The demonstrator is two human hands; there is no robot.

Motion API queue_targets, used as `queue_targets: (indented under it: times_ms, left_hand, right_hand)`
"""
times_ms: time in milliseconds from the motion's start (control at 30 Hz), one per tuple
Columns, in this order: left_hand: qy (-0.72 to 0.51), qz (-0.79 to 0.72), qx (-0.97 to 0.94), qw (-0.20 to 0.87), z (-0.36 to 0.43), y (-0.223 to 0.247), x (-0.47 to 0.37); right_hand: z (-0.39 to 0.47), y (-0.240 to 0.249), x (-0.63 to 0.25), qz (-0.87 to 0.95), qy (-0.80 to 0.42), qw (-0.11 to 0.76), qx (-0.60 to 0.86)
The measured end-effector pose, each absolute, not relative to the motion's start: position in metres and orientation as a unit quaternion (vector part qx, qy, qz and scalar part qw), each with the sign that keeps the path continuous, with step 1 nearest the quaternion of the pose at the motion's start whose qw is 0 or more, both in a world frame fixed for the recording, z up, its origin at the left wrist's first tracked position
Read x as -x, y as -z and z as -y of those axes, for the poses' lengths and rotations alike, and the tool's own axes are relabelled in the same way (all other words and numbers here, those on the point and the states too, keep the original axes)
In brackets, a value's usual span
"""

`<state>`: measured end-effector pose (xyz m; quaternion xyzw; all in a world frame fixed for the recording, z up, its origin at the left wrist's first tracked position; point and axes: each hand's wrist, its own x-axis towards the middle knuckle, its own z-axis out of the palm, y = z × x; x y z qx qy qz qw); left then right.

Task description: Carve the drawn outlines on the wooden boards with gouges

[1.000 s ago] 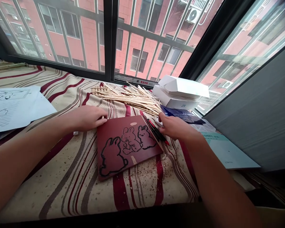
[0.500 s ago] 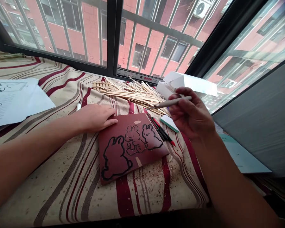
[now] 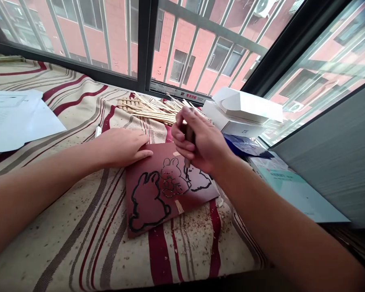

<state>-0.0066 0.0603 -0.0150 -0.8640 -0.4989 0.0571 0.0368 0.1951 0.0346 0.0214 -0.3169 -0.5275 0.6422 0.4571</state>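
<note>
A reddish-brown board (image 3: 149,207) with black-outlined rabbit figures lies on the striped cloth. My left hand (image 3: 124,147) rests flat at its upper left edge, fingers extended and holding nothing. Above the board's upper right part, my right hand (image 3: 197,140) is closed around a slim carving tool (image 3: 187,162). The tool stands nearly upright, its tip at or just over the board between the middle and right rabbits. My right hand covers part of the right rabbit and the board's upper right corner.
Thin wooden sticks (image 3: 146,109) are piled by the window. White boxes (image 3: 246,115) stand at the back right, near a pale green book (image 3: 286,180). Papers (image 3: 15,119) and a white pen (image 3: 97,130) lie left. Crumbs dot the striped cloth (image 3: 124,267).
My right hand has moved left and turned, bringing the tool from nearly level above the board to upright with its tip down at it. My left hand has hardly moved.
</note>
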Motion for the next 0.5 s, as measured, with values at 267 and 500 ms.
queue_targets:
  times_ms: [267, 500]
  left_hand:
    - [-0.037, 0.503, 0.863, 0.029, -0.065, 0.019, 0.009]
    - [-0.027, 0.504, 0.863, 0.014, -0.064, 0.019, 0.01]
  right_hand:
    - [-0.034, 0.009, -0.192, 0.456, -0.666, 0.487, 0.333]
    - [-0.02, -0.005, -0.203, 0.514, -0.671, 0.47, 0.256]
